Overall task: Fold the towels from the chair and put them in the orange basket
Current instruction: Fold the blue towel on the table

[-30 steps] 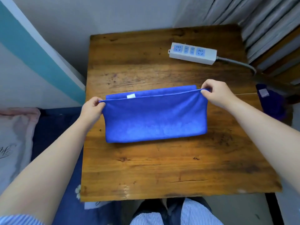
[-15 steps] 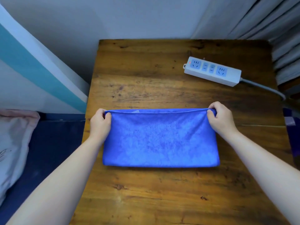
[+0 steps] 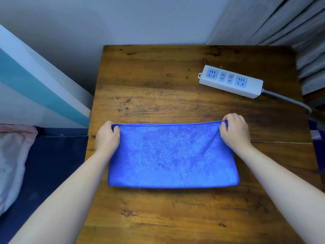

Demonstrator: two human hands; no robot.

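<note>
A blue towel (image 3: 172, 155) lies folded in half on the wooden table (image 3: 175, 217), its fold toward me and its open edges at the far side. My left hand (image 3: 107, 136) pinches the far left corner. My right hand (image 3: 234, 132) pinches the far right corner, and creases run from it into the cloth. Both far corners sit low on the table. The orange basket and the chair are out of view.
A white power strip (image 3: 230, 81) with a grey cable lies at the table's far right. A purple cloth (image 3: 316, 138) shows at the right edge. Left of the table are a dark blue bed surface (image 3: 49, 164) and a pale pillow (image 3: 12, 159). Curtains hang at the back right.
Both hands carried the towel's upper layer forward and laid its edge over the far edge, covering the white tag. The view tilted and moved closer.
</note>
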